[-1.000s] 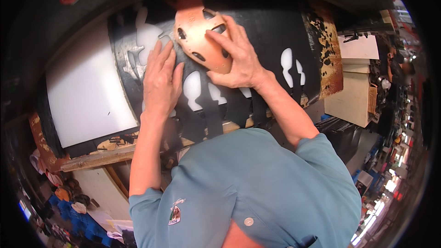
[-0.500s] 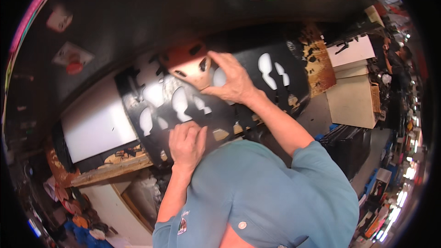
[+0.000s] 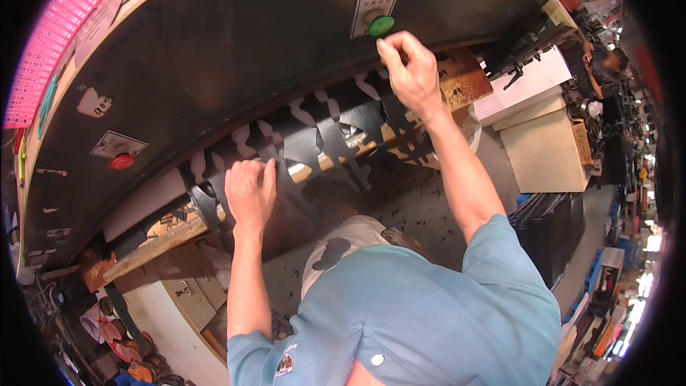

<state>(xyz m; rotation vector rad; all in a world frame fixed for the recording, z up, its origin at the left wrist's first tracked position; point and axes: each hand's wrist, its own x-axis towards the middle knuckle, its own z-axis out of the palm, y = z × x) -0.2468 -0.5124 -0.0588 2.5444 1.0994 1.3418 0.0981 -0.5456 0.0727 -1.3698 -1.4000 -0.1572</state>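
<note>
A black sheet (image 3: 294, 144) with several shoe-part-shaped cutouts hangs over the near edge of a work surface, partly hidden under a dark machine panel (image 3: 236, 57). My left hand (image 3: 250, 189) is closed over the sheet's left part; its fingertips are hidden. On the panel sits a green push button (image 3: 381, 26) on a white plate. My right hand (image 3: 411, 75) is raised just below this button, fingers curled in and nothing visible in them. Whether it touches the button I cannot tell. Farther left on the panel is a red push button (image 3: 123, 161).
A pink plastic basket (image 3: 75, 11) stands above the panel at far left. Pale boards or boxes (image 3: 542, 150) are stacked at the right, beside black sheeting (image 3: 547, 232). Dark scraps litter the floor (image 3: 400, 204). A wooden edge (image 3: 153, 250) borders the work surface. Another person (image 3: 607, 71) is far right.
My right hand has let go of the reddish hollow cutting die and risen to the green button. The die is out of sight. The panel now covers more of the sheet; my left hand appears farther left.
</note>
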